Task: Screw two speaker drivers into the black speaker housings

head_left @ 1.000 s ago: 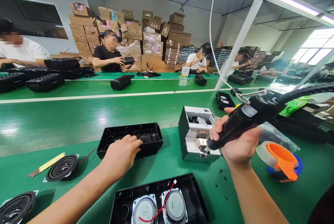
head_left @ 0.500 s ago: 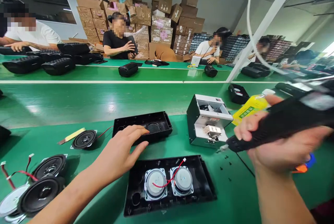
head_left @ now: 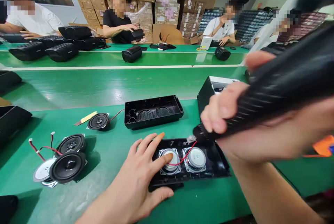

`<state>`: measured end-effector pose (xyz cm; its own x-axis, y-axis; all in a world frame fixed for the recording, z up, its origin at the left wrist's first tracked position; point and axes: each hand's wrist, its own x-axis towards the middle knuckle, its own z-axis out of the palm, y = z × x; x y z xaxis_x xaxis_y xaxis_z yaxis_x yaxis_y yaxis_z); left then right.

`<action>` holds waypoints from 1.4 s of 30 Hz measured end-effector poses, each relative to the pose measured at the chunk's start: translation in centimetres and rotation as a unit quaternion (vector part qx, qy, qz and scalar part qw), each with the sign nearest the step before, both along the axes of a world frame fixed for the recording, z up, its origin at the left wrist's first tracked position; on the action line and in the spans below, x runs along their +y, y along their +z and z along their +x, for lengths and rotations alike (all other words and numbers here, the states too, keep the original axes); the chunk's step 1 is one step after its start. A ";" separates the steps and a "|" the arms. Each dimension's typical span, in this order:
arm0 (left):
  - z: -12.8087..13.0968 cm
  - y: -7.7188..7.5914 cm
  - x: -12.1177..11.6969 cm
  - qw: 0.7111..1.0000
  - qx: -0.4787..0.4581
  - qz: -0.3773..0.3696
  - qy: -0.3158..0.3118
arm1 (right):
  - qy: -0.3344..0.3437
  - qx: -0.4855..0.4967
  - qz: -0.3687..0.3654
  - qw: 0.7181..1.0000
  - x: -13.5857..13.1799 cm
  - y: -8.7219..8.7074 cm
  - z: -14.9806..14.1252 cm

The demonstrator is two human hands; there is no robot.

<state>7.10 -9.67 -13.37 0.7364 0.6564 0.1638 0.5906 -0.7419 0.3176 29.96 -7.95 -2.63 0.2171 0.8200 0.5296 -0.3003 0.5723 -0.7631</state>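
My left hand [head_left: 142,175] rests on the near black speaker housing [head_left: 216,163], fingers spread, one fingertip on its left silver driver [head_left: 169,159]. A red wire joins that driver to the right driver [head_left: 197,158]. My right hand [head_left: 261,126] grips a black electric screwdriver [head_left: 284,81], held close to the camera, its tip down at the housing's far edge [head_left: 194,137]. A second, empty black housing [head_left: 152,111] lies just beyond.
Loose black speaker cones [head_left: 68,163] with red wires lie at left, another cone [head_left: 98,120] beside a yellow strip. A white-and-black screw feeder box [head_left: 208,90] stands behind my right hand. Across the green conveyor [head_left: 104,85] sit several people, finished black speakers and stacked cardboard boxes.
My left hand moved from the far empty housing onto the near housing with drivers. My right hand brought the screwdriver from the screw feeder down to that housing. The view tilted downward.
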 end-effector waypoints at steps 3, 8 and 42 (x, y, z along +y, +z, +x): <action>0.2 -0.7 0.2 1.000 -0.022 0.001 -0.001 | 0.018 0.016 0.032 0.999 1.6 -2.7 -2.3; 0.2 -1.4 0.4 0.999 -0.036 -0.008 0.001 | 0.049 -0.008 0.021 0.999 2.9 -6.0 -2.5; 0.4 -1.3 0.9 0.999 -0.034 0.011 -0.010 | 0.114 -0.030 0.013 0.993 3.7 -9.1 -2.6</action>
